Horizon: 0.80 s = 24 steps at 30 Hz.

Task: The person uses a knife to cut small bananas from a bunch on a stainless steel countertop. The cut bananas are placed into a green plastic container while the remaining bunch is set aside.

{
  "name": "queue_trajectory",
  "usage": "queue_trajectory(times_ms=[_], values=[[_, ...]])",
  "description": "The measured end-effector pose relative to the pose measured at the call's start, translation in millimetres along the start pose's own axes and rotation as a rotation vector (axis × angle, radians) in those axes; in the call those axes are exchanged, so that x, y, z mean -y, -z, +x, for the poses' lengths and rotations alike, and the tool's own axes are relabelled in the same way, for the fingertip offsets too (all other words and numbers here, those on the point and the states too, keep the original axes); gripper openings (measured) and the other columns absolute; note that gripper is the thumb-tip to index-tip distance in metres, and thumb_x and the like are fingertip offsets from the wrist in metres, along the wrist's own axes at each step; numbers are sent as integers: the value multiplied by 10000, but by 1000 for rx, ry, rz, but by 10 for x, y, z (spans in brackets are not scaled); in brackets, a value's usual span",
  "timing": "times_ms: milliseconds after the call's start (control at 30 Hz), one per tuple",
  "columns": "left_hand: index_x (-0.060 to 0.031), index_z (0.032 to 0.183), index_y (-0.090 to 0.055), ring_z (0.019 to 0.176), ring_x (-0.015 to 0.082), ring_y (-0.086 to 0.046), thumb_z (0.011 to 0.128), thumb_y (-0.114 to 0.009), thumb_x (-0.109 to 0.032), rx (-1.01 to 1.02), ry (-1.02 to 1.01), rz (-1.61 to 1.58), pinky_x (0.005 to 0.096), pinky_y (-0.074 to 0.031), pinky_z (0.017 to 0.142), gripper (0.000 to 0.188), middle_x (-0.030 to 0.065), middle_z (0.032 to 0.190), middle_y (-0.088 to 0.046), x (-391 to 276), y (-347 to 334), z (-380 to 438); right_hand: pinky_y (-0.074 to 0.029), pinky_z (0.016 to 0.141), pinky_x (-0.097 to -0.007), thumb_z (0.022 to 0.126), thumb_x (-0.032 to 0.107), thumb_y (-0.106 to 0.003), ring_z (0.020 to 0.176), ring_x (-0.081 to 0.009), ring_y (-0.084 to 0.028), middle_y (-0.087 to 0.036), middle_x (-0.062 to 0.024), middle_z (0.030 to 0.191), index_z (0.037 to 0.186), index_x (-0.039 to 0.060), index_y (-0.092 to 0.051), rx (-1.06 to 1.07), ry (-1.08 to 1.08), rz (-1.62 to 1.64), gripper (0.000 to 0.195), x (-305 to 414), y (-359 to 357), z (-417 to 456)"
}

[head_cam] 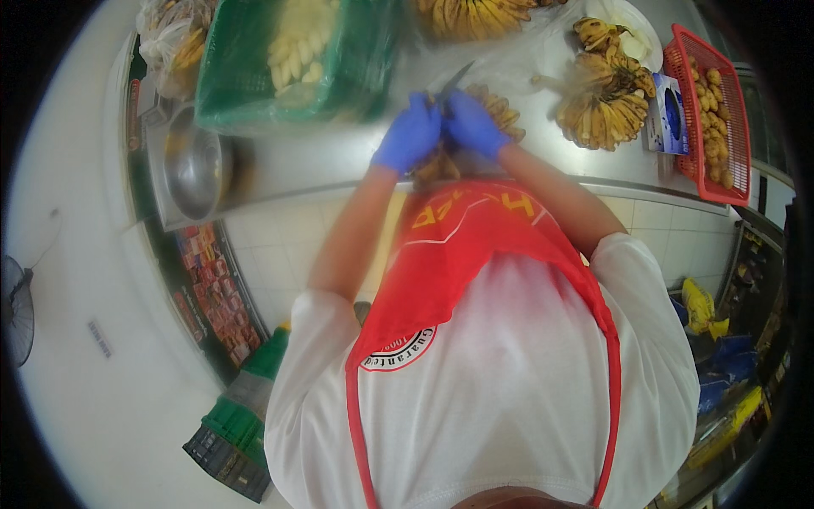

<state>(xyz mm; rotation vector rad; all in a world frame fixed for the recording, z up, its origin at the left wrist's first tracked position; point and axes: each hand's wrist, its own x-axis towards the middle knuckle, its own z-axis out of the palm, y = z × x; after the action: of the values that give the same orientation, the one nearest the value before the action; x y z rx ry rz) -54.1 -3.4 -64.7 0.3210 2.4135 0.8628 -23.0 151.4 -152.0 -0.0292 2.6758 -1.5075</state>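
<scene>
Both my hands wear blue gloves and meet over the near edge of a steel table (547,153). My left hand (410,130) is curled, its fingertips close to those of my right hand (474,124), which is also curled. A knife (456,79) sticks out between them, blade pointing away and to the right; which hand grips it I cannot tell. Whatever else the fingers hold is hidden and blurred. Behind my right hand lies a bunch of bananas (502,114). Brownish banana pieces or peels (437,167) lie below my hands at the table edge.
A plastic-lined green crate (229,76) holds peeled bananas (296,57). More banana bunches (601,105) lie right, beside a glove box (666,118) and a red basket (690,48) of potatoes (713,127). A steel bowl (197,165) stands left, below a bag (175,44).
</scene>
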Motion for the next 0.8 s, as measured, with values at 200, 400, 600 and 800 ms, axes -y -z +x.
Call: queue_trajectory(times_ms=[200,400,600,800], values=[[-10,1142,-505,651,256,-609,1018,-516,-389,200,74,-262,364,-483,583,399,179,821,-630,-71,196,225,-504,919,-462,862,263,-742,1053,-430,-624,-632,-238,1120,1220,-2,-605,-29,28,-11,466,49,77,-74],[-103,1085,-545,527,84,-466,1016,-546,-381,301,398,-924,226,-367,453,286,25,722,-554,365,208,284,-533,834,-392,846,286,-793,908,-301,-659,-660,-161,1092,1251,52,-619,27,59,143,499,9,166,-175],[-88,1015,-568,521,130,-499,1012,-542,-372,192,412,-796,290,-405,451,285,58,713,-568,550,17,283,-527,758,-337,833,284,-819,799,-191,-626,-657,-110,1023,1234,93,-630,67,63,230,484,56,292,-273],[4,1110,-643,758,273,-675,1015,-521,-335,-167,50,53,357,-532,683,372,202,886,-678,584,-143,324,-529,758,-370,785,293,-858,784,-243,-633,-670,-122,958,1194,86,-621,-6,140,96,516,-90,395,-208]])
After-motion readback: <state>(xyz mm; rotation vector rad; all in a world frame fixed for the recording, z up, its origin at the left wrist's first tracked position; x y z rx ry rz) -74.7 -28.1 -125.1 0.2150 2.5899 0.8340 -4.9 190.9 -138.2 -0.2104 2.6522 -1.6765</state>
